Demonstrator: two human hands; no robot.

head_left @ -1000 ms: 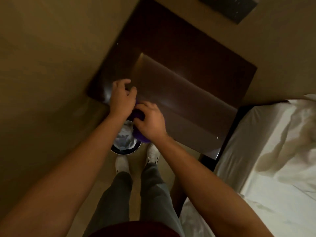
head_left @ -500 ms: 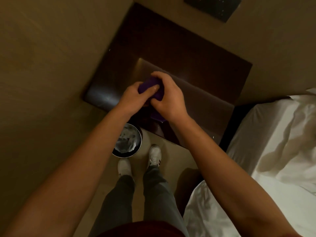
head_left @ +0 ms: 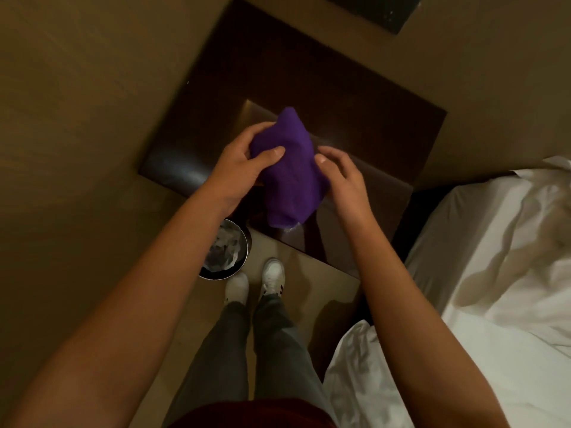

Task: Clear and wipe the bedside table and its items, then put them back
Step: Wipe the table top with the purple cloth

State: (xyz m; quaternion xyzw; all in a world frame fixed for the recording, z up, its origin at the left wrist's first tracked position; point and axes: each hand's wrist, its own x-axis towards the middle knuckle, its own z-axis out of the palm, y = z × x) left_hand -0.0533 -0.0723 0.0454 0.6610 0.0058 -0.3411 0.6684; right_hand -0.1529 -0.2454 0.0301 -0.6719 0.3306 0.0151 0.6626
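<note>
A purple cloth (head_left: 289, 171) hangs bunched above the dark wooden bedside table (head_left: 355, 97), near the table's front half. My left hand (head_left: 239, 165) grips the cloth's left side, thumb pressed into the fabric. Touching the cloth's right edge with its fingertips is my right hand (head_left: 343, 177), fingers slightly spread. The table top shows no items on it, only a glossy reflection.
A round metal waste bin (head_left: 225, 251) with crumpled paper stands on the floor at the table's front left corner, by my white shoes (head_left: 272, 279). A bed with white sheets (head_left: 500, 273) lies to the right. A dark panel (head_left: 380, 10) is on the wall behind.
Both hands lifted the purple cloth from over the bin at the table's front edge up over the table top. The cloth has opened out and hangs longer than before.
</note>
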